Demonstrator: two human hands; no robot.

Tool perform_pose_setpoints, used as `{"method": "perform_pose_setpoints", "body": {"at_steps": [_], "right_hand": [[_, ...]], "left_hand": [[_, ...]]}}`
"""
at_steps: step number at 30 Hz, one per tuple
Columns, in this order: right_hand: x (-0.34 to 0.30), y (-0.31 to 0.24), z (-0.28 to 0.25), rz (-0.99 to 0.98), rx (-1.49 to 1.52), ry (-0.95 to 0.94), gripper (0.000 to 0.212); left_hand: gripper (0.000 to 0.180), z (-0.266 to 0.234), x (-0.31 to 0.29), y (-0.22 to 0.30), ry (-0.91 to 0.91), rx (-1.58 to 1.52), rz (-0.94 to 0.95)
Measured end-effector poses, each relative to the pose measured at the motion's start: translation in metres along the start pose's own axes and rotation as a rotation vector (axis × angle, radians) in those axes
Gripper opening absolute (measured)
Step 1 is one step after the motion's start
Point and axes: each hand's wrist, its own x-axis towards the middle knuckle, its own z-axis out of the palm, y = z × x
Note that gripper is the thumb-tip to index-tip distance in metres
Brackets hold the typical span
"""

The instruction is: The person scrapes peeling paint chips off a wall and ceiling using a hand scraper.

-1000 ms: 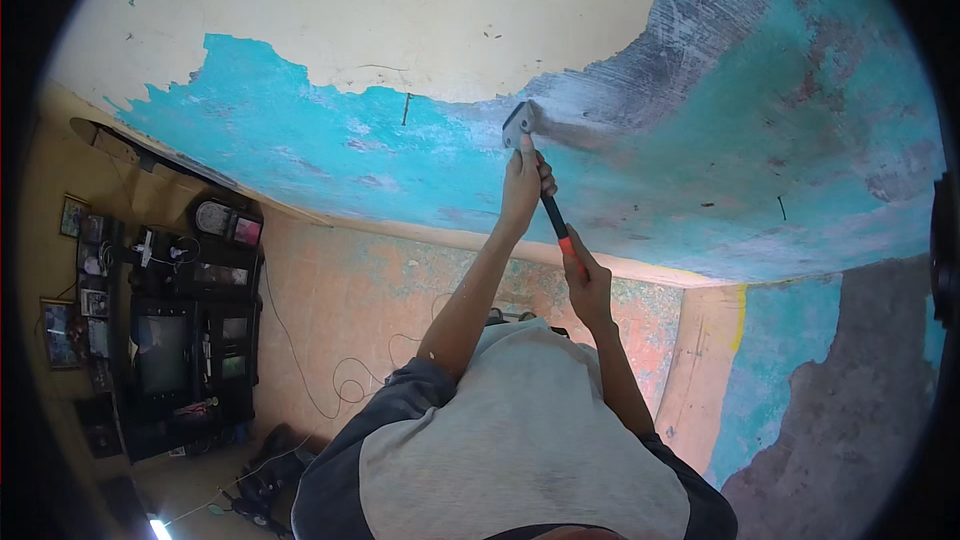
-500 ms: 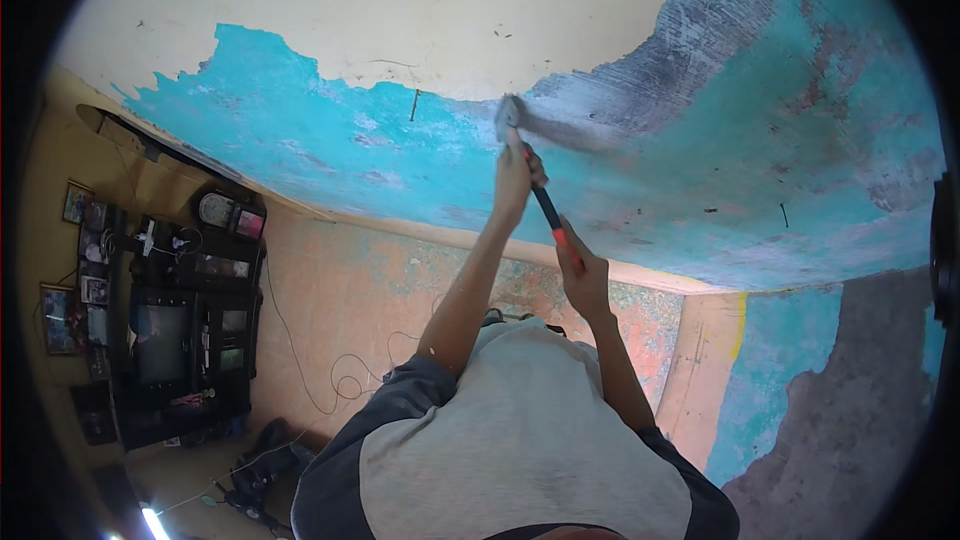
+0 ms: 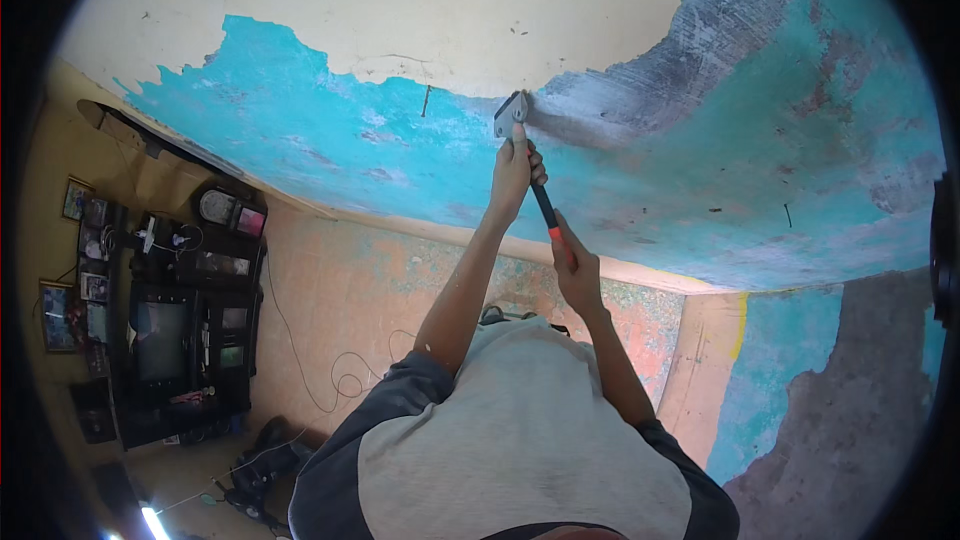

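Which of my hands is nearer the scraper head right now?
Left. Your left hand is wrapped around the handle just below the scraper head; your right hand is farther from it, down at the handle's red grip.

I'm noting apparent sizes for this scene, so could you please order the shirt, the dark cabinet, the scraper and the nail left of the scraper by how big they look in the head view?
1. Shirt
2. Dark cabinet
3. Scraper
4. Nail
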Motion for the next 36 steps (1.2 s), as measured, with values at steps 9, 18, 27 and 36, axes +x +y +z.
{"method": "perform_pose_setpoints", "body": {"at_steps": [9,18,27,36], "right_hand": [[-0.008,0.013,0.007,0.077,0.074,0.055,0.045],[0.006,0.009,0.017,0.085,0.140,0.008,0.044],[0.007,0.015,0.009,0.073,-0.022,-0.001,0.046],[-0.004,0.046,0.039,0.159,0.060,-0.035,0.033]], "left_hand": [[0.050,0.000,-0.003,-0.020,0.059,0.038,-0.044],[0.052,-0.011,0.002,0.000,0.116,-0.006,0.045],[0.051,-0.008,0.001,-0.005,0.043,0.064,0.017],[0.050,-0.009,0.003,-0.019,0.090,0.181,-0.009]]}}
